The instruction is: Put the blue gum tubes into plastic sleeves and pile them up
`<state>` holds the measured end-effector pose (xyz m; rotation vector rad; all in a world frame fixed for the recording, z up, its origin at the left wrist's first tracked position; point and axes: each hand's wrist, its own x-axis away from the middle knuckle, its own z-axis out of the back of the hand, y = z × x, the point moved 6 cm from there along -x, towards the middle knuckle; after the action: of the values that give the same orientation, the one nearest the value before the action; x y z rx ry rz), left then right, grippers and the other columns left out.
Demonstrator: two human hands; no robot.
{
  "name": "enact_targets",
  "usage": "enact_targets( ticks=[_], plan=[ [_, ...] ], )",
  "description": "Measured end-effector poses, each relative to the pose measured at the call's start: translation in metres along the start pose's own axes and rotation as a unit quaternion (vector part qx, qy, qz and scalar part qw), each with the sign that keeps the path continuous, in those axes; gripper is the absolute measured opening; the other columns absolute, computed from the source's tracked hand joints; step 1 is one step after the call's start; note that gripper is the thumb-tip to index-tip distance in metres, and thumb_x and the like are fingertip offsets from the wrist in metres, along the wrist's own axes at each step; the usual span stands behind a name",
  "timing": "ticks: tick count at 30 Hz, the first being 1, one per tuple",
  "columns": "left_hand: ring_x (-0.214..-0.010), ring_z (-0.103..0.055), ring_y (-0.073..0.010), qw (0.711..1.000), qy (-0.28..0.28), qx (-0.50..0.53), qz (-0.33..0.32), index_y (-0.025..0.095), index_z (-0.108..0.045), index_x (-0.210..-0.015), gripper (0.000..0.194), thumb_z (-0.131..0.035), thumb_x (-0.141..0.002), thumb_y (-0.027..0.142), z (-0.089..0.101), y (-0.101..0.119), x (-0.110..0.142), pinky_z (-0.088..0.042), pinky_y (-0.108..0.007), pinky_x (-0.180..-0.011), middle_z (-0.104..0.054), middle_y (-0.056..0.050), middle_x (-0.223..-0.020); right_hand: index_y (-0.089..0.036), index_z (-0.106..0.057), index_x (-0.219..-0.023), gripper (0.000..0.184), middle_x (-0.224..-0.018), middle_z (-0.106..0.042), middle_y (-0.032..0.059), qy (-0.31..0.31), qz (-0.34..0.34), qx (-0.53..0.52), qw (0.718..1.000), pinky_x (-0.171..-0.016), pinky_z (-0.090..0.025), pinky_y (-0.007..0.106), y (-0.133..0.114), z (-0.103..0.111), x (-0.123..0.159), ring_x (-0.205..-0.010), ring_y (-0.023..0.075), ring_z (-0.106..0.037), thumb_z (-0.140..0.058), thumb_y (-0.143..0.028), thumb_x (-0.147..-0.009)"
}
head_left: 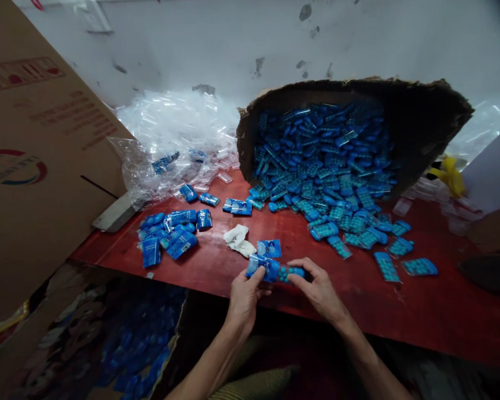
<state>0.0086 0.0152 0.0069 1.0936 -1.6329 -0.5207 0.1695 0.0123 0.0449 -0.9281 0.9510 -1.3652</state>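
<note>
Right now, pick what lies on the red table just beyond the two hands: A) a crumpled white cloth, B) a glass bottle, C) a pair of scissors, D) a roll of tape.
A: a crumpled white cloth lies on the red table, just beyond the left hand and right hand.

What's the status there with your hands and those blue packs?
Left hand grips clear plastic sleeve; right hand feeds blue tablet strip in. White crumpled cloth lies beyond.

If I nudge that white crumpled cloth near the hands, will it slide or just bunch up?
The white cloth lies crumpled in soft folds on the red table, so it is probably limp and would bunch rather than slide whole. It looks light for its size. With no round shape, rolling seems unlikely; it might drag the blue packet beside it.
</note>
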Motion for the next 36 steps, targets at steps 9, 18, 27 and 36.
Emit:
enact_targets(
  ticks=[9,18,27,36],
  plan=[
    [-0.061,-0.059,-0.0135,0.997,-0.064,0.031,0.032,0.01,-0.061,-0.081,0.026,-0.065,-0.065,0.03,-0.013,-0.008,0.0,-0.047,-0.024,-0.057,-0.065,-0.007,-0.074,-0.019,-0.062,-0.09,0.023,-0.084,-0.058,0.0039,0.058,-0.003,-0.052,0.997,-0.071,-0.045,0.028,-0.001,-0.019,0.004,-0.078,0.0166,-0.054,-0.055,-0.033,-0.072],
    [-0.056,-0.056,-0.0111,0.981,-0.171,0.048,0.079,0.011,-0.061,-0.082,0.023,-0.062,-0.068,0.029,-0.023,0.008,0.002,-0.042,-0.021,-0.053,-0.064,-0.006,-0.068,-0.02,-0.049,-0.109,0.041,-0.073,-0.05,-0.0022,-0.114,-0.127,-0.3,0.939,-0.041,-0.044,0.02,0.004,-0.029,-0.003,-0.047,0.0059,-0.048,-0.056,-0.035,-0.071],
    [-0.066,-0.058,-0.0137,0.974,-0.193,0.047,0.104,0.01,-0.061,-0.081,0.022,-0.059,-0.071,0.029,-0.027,0.003,0.005,-0.046,-0.028,-0.068,-0.064,-0.008,-0.076,-0.024,-0.05,-0.111,0.046,-0.082,-0.049,-0.0012,-0.045,-0.01,-0.208,0.977,-0.07,-0.045,0.024,0.003,-0.022,-0.005,-0.073,0.0105,-0.05,-0.064,-0.025,-0.067],
    [-0.076,-0.058,-0.0156,0.943,-0.269,0.113,0.162,0.011,-0.061,-0.087,0.019,-0.058,-0.072,0.021,-0.037,0.002,0.015,-0.041,-0.034,-0.083,-0.062,-0.009,-0.086,-0.029,-0.044,-0.12,0.057,-0.115,-0.051,0.0028,-0.168,-0.004,-0.239,0.956,-0.087,-0.039,0.034,0.0,-0.025,-0.005,-0.102,0.0192,-0.049,-0.064,-0.031,-0.067]
  ],
)
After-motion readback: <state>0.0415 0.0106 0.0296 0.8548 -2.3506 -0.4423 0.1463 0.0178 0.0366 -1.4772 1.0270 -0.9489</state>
